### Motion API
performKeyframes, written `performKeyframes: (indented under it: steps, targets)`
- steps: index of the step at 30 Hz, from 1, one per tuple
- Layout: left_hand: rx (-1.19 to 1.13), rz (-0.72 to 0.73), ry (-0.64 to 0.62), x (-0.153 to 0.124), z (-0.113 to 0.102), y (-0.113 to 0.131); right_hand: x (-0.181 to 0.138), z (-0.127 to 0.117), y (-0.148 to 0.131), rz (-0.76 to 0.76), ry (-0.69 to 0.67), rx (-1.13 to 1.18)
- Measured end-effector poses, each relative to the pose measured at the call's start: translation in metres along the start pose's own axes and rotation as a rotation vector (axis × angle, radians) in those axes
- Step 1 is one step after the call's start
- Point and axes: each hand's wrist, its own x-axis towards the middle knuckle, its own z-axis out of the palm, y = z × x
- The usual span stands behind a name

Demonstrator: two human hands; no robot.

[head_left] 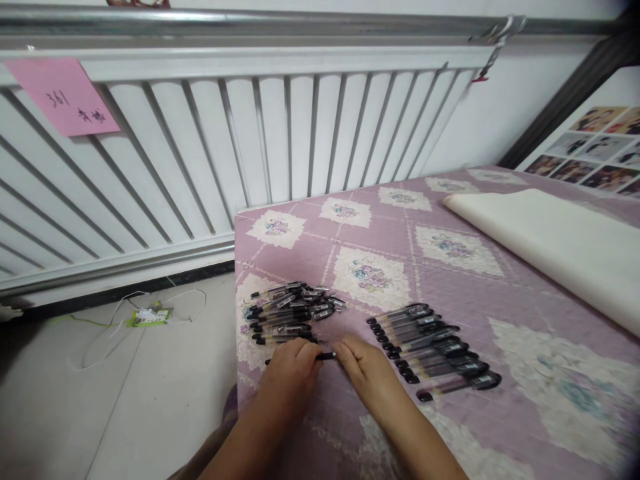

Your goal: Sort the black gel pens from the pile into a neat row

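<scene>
My left hand is closed around a black gel pen, whose dark grip sticks out towards the right. At the pen's tip end, the thumb and fingers of my right hand are pinched together; whether they hold a small part there is hidden. Just beyond my left hand lies a loose pile of black pens, several with bare tips pointing right. To the right of my right hand, a slanting row of capped clear-barrelled pens lies side by side on the purple flowered bedspread.
A cream folded sheet lies at the right. Behind the bed stands a white radiator with a pink note and a metal pipe above. A power strip with white cables sits on the tiled floor at left. A photo board leans far right.
</scene>
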Motion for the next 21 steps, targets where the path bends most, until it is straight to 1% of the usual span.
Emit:
performKeyframes:
  steps: [3, 5, 7, 11, 13, 17, 21]
  targets:
    - [0.004, -0.013, 0.022, 0.0013, -0.0021, -0.0015, 0.0003, -0.0032, -0.0004, 0.054, -0.021, 0.157]
    - [-0.001, -0.012, 0.04, 0.0018, -0.0031, -0.0029, 0.0011, -0.004, -0.0009, 0.067, -0.055, 0.211]
    - [-0.01, 0.0, 0.053, 0.0019, -0.0036, -0.0043, 0.0016, -0.0039, -0.002, 0.056, -0.086, 0.198]
    - [-0.024, 0.021, 0.064, 0.0021, -0.0042, -0.0058, 0.0003, -0.0038, -0.0047, 0.012, -0.082, 0.127]
    - [-0.021, 0.025, 0.066, 0.0022, -0.0049, -0.0059, -0.0009, -0.0043, -0.0053, 0.009, -0.092, 0.154]
    - [-0.012, 0.026, 0.058, 0.0019, -0.0052, -0.0051, -0.0018, -0.005, -0.0051, 0.049, -0.106, 0.279]
    - [-0.011, 0.062, 0.065, 0.0004, -0.0026, -0.006, -0.0008, -0.003, -0.0031, 0.043, -0.108, 0.268]
